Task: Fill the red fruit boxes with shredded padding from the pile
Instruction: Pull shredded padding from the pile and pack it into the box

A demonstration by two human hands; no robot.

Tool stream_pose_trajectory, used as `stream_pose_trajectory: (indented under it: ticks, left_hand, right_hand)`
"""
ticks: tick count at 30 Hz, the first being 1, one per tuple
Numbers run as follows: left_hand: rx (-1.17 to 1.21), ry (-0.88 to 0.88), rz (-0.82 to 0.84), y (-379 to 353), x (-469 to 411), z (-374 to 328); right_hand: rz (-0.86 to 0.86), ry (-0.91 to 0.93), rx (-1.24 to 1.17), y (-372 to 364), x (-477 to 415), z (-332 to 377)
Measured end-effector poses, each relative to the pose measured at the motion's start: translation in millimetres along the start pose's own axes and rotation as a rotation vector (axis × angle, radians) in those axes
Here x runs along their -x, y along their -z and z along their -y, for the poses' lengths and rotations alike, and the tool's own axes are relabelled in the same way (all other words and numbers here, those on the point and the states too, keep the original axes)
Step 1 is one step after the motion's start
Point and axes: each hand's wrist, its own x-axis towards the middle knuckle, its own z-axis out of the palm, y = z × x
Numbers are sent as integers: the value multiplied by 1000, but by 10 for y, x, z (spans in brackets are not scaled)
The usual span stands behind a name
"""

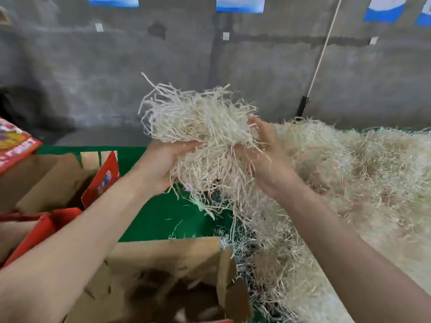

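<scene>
Grey concrete wall (70, 66) backs a table under a green cover (163, 220). At the far left edge a red printed box (14, 145) lies closed. Next to it an open red fruit box (58, 183) shows its brown cardboard inside and a raised red flap (102, 178). A second open box (163, 264) sits nearest the person, low in the view. No pale padding shows in either open box, though their floors are dark and partly hidden by the left forearm. By that, the filling of these two seems hardly begun.

Above the green cover, the left hand (163, 164) holds a loose handful (200, 122) of shredded padding from below, fingers curled up into it. The right hand (265, 159) grips the handful's other side, its fingertips buried in the strands. The handful hangs in the air between boxes and pile, clear of the table, with long strands trailing down.

The padding is cream-coloured, thin, crinkled strips, tangled and springy-looking. The pile (349, 178) spreads over the whole right side, still large, with some grey-green shreds (245, 241) at its near edge beside the closest box.
</scene>
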Motion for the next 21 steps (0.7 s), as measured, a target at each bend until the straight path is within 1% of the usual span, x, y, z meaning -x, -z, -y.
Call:
stream_pose_trajectory:
  ticks: [2,4,5,6,7,9,10,12,14,16,18,19,21]
  left_hand:
    - [-81,35,-46,307,178,132]
    - [-158,35,-87,577,334,318]
    - [-226,44,-105,708,417,422]
    - [-298,59,-90,852,498,530]
    - [-360,67,-39,979,586,615]
    - [-443,70,151,1287,717,774]
    - [-476,63,196,1421,765,836]
    - [-486,68,225,1654,851,946]
    - [-489,131,205,1824,896,1024]
    - [-570,159,230,1893,897,1090]
    - [-661,154,312,1812,879,1121]
    - [-676,158,360,1744,867,1137]
    - [-635,196,485,1629,838,1191]
  right_hand:
    - [115,-89,109,-203,133,-188]
    - [268,-166,110,-385,246,-410]
    - [315,-189,112,-462,301,-528]
    - [330,-216,125,-517,357,-663]
    - [335,-249,138,-564,425,-785]
    - [333,-298,172,-630,555,-1020]
    - [337,-331,191,-641,621,-1119]
    - [310,-433,215,-599,718,-1239]
    - [263,-508,180,-561,781,-1293]
    - [277,-520,154,-578,816,-1336]
    - [384,-518,168,-685,850,-1355]
    - [457,-493,176,-761,875,-1365]
    - [571,-380,216,-943,910,-1344]
